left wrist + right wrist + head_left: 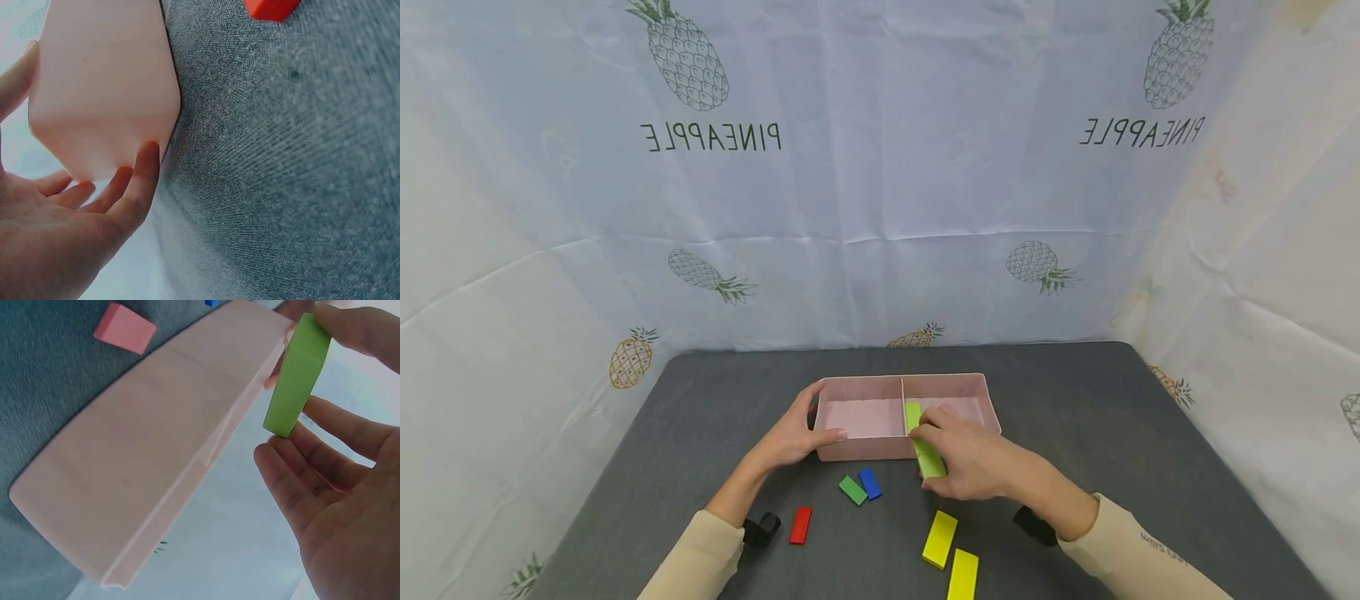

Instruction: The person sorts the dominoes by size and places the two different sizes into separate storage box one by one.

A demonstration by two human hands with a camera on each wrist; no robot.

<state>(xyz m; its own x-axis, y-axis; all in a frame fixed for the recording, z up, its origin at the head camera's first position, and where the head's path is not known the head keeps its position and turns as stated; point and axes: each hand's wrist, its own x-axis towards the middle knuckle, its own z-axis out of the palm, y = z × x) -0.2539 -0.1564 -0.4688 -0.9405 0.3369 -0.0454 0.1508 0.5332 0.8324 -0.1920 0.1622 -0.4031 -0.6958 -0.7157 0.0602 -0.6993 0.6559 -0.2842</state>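
A pink two-compartment box stands on the dark table. My left hand holds its left end, thumb at the front rim and fingers around the end wall, as the left wrist view shows. My right hand pinches a light green block between thumb and fingers, tilted, above the box's front wall. Light green also shows inside the right compartment beside the divider; it looks like another block, but the fingers partly cover that spot.
In front of the box lie a green block, a blue block and a red block. Nearer are two yellow blocks. Another reddish block lies close to the box's front. Pineapple-printed cloth hangs behind the table.
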